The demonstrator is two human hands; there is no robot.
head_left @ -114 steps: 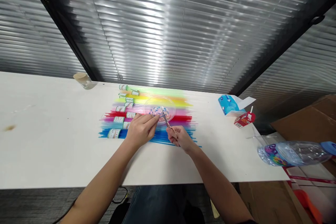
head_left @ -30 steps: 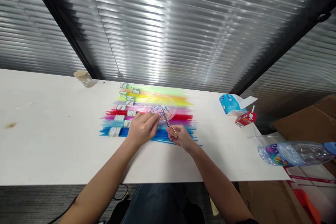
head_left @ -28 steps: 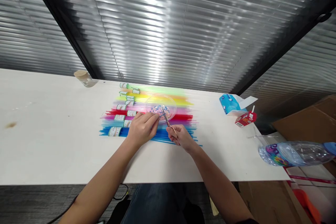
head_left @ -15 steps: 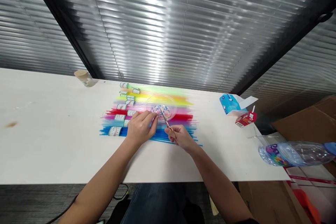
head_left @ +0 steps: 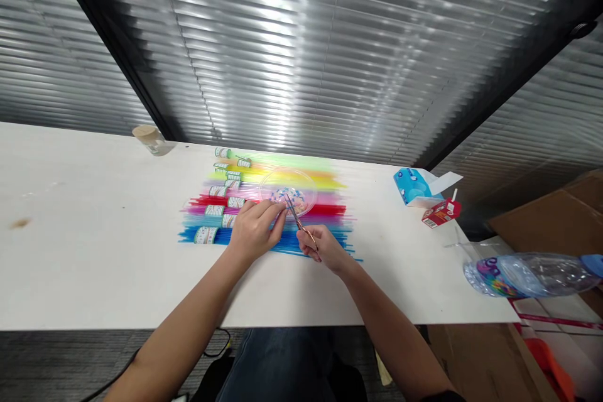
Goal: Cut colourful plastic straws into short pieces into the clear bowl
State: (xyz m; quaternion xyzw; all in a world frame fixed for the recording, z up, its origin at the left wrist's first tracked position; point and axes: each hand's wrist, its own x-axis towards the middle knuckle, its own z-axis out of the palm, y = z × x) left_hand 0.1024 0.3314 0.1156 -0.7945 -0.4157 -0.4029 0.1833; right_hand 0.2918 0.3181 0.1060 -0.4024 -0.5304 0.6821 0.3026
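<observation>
My right hand [head_left: 321,244] grips a pair of scissors [head_left: 300,225] by the handles, blades pointing up and left over a clear round bowl [head_left: 311,186]. Small bits in pale and blue tones [head_left: 294,196] lie inside the bowl. At the bowl's near-left side, my left hand [head_left: 255,228] is closed, fingertips pinched beside the blade tips; what it pinches is too small to make out. Beneath the bowl and hands lie bundles of thin plastic straws in rows, among them yellow [head_left: 264,177], red [head_left: 330,209] and blue [head_left: 287,244], with paper labels [head_left: 206,235] round their left ends.
A glass jar with a cork-coloured lid [head_left: 151,140] stands at the back left of the white table [head_left: 117,276]. To the right are a blue tissue box [head_left: 411,186], a red drink carton with a straw [head_left: 441,213] and a large plastic bottle [head_left: 532,275] lying at the edge.
The scissors and right hand have shifted very slightly, and the left fingertips have moved a touch right. The bundles and bowl stay in place.
</observation>
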